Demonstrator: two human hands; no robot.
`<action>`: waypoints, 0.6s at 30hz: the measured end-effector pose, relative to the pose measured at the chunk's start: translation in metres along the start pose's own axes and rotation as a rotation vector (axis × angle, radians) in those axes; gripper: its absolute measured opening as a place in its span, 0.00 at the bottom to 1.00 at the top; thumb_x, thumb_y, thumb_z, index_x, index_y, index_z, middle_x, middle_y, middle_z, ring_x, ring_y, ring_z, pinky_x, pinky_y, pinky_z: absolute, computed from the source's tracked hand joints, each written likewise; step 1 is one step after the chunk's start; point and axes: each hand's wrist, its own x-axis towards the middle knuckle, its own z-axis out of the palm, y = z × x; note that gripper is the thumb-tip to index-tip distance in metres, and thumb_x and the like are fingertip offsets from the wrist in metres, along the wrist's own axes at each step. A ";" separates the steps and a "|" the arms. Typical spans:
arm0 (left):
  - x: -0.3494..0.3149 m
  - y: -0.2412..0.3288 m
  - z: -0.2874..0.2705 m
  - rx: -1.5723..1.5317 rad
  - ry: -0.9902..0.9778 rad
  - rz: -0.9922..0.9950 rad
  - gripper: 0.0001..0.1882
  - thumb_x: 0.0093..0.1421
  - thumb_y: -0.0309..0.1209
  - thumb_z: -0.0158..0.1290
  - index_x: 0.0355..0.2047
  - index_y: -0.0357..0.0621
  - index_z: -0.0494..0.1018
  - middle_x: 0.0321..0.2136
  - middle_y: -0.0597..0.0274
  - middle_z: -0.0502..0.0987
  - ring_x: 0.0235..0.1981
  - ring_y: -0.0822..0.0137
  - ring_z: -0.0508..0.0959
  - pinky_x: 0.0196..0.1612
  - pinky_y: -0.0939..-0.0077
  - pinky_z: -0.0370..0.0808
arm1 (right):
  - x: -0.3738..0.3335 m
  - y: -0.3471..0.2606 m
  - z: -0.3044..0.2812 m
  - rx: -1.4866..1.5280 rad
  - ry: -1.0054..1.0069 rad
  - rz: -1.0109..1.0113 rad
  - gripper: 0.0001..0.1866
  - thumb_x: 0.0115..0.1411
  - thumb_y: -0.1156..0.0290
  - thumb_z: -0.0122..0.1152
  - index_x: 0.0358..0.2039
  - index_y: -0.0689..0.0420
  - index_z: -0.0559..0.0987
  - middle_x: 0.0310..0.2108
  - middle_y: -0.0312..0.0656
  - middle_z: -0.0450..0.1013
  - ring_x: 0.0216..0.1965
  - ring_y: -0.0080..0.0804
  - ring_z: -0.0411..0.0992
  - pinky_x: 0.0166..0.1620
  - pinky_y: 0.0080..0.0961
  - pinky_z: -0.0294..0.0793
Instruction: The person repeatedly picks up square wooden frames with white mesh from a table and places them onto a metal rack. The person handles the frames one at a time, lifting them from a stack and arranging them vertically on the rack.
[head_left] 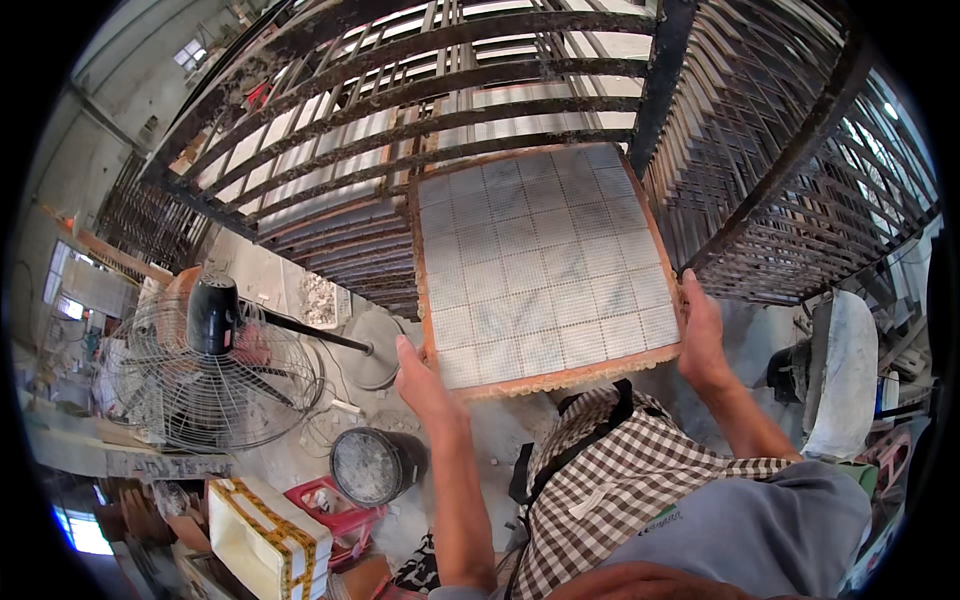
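A square sheet of pale grey-white mosaic tiles (545,265), laid out in a grid with faint darker veining, lies on an orange-edged board (560,376). The board's near edge looks rough and crumbly. My left hand (424,388) grips the board at its near left corner, thumb upward. On the right edge, my right hand (702,335) holds it with the thumb along the side. The fingers of both hands are partly hidden under the board. Its far end meets the slatted metal rack (645,100), where similar boards rest on the levels.
A second rack section (790,150) rises on the right. To the left stands a floor fan (215,330) with a wire cage. Below it are a black bucket (375,468), a red plastic stool (335,510) and a white foam box (262,535) with yellow tape.
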 end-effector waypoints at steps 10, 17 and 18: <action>0.051 0.022 0.036 -0.011 -0.027 -0.085 0.29 0.65 0.49 0.40 0.39 0.27 0.71 0.35 0.52 0.77 0.36 0.64 0.77 0.41 0.73 0.72 | 0.031 -0.017 0.007 -0.003 -0.034 0.052 0.21 0.65 0.56 0.47 0.37 0.64 0.75 0.35 0.41 0.74 0.37 0.25 0.72 0.43 0.22 0.68; 0.111 0.040 0.069 0.014 -0.067 -0.038 0.27 0.66 0.46 0.40 0.43 0.28 0.69 0.39 0.50 0.75 0.38 0.63 0.75 0.42 0.69 0.72 | 0.059 -0.025 0.049 0.136 -0.058 0.089 0.21 0.67 0.58 0.43 0.41 0.66 0.74 0.39 0.43 0.74 0.41 0.29 0.71 0.46 0.25 0.67; 0.109 0.043 0.075 0.001 -0.076 -0.028 0.26 0.65 0.45 0.41 0.44 0.27 0.68 0.40 0.51 0.74 0.39 0.63 0.75 0.43 0.68 0.71 | 0.063 -0.031 0.053 0.130 -0.043 0.071 0.21 0.67 0.59 0.42 0.41 0.66 0.75 0.40 0.44 0.74 0.42 0.29 0.71 0.46 0.25 0.66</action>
